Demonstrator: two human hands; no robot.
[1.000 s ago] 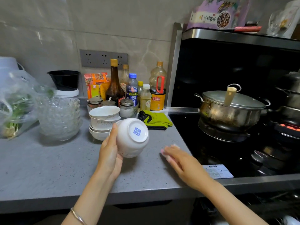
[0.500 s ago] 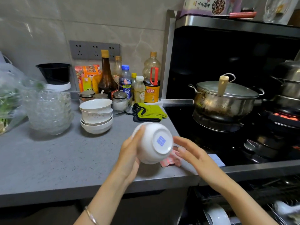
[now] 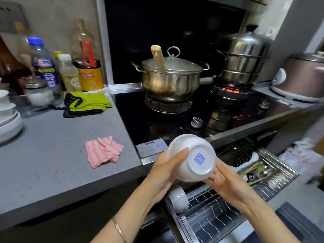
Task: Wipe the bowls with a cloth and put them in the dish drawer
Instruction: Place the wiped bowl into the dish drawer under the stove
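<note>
At the far left, a stack of white ceramic bowls (image 3: 7, 118) stood on the grey speckled countertop (image 3: 52, 172). A crumpled pink-and-white striped cloth (image 3: 103, 151) lay near the counter's right edge, apart from both hands. The left hand (image 3: 164, 172) gripped a white ceramic bowl with a blue square mark on its base (image 3: 192, 158), thumb across its wall. The bowl was tipped, base toward the camera, above the open steel-wire dish drawer (image 3: 219, 216). The right hand (image 3: 226, 183) cupped it from below, fingers curved against it. A second white bowl (image 3: 178, 199) sat at the drawer's left end.
</note>
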